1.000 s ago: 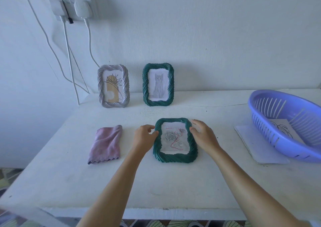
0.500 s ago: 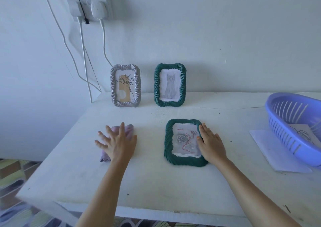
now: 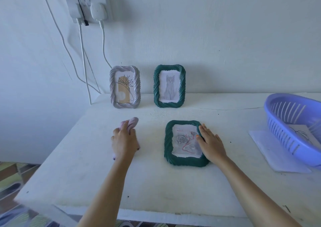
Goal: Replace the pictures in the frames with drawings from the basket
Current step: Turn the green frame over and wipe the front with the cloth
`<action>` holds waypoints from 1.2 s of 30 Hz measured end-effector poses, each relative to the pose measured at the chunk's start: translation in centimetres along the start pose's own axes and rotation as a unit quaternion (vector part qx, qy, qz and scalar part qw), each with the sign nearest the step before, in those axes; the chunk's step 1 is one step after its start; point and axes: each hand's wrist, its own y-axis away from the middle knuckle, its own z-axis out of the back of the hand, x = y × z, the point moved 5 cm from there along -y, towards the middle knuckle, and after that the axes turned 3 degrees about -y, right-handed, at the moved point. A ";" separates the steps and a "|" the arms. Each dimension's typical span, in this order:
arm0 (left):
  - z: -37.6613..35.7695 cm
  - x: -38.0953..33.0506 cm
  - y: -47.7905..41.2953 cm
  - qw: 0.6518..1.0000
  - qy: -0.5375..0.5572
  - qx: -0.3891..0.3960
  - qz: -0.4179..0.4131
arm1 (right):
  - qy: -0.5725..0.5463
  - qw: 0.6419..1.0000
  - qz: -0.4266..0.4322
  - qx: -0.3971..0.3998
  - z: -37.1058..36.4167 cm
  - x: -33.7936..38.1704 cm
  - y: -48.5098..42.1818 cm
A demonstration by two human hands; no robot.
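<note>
A green rope-edged frame point(image 3: 168, 145) lies flat on the white table point(image 3: 156, 183) with a rose drawing behind its glass. My right hand point(image 3: 211, 144) rests flat on its right side, fingers straight. My left hand point(image 3: 124, 140) grips a bunched pink cloth point(image 3: 132, 121) to the left of that frame. At the back, a silver frame point(image 3: 124, 87) with a plant picture and a green frame point(image 3: 169, 86) with a cat drawing stand upright against the wall. At the right edge, a purple basket point(image 3: 284, 122) holds a sheet with a line drawing point(image 3: 301, 133).
White paper sheets point(image 3: 267, 148) lie under the basket's near side. A wall socket point(image 3: 86, 6) with plugs and hanging cables point(image 3: 83, 56) sits above the table's left back corner. The table's left edge drops to a patterned floor point(image 3: 10, 178).
My left hand left the flat frame, moved left onto the pink cloth and closed on it, bunching it. My right hand shifted from the frame's edge to lie flat on it.
</note>
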 end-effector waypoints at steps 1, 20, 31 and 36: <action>-0.4 -1.3 0.5 0.998 0.061 0.016 -0.016 | -0.005 1.000 0.000 -0.007 0.3 0.2 0.1; -9.2 -5.9 4.2 0.951 -0.157 0.224 -0.146 | -0.261 0.951 0.113 -0.121 5.2 3.0 -1.5; -9.7 -4.9 4.3 0.957 -0.165 0.185 -0.153 | 0.180 0.968 0.176 0.017 -1.5 4.2 -3.1; -9.8 -4.7 4.1 0.956 -0.172 0.182 -0.152 | 0.167 0.940 0.289 0.068 -1.1 3.6 2.1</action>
